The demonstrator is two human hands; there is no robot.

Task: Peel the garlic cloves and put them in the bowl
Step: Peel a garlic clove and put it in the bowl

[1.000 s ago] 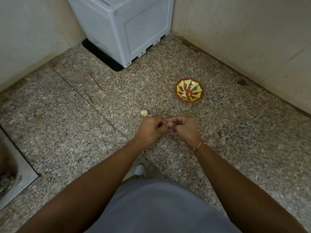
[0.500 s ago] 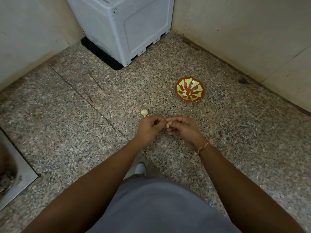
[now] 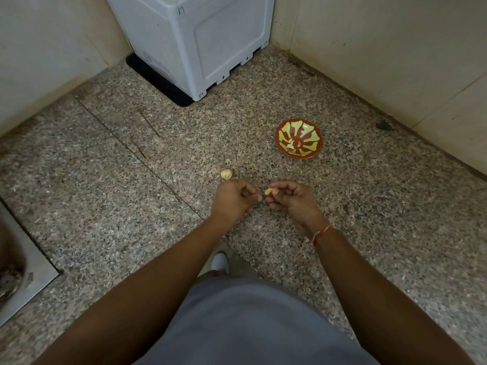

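The garlic clove (image 3: 268, 191) sits pinched at the right hand's (image 3: 292, 200) fingertips, near of the bowl (image 3: 282, 138) (pale peeled cloves already inside). The left hand (image 3: 233, 197) is curled just left of it; whether it holds skin I cannot tell. A loose pinch could drop the clove onto the gritty floor (image 3: 105, 206).

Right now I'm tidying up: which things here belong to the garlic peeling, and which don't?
Job:
- clove pinched in right hand
- left hand
- garlic piece on floor
- bowl

Not job:
- grey appliance
- floor drain
- white shoe
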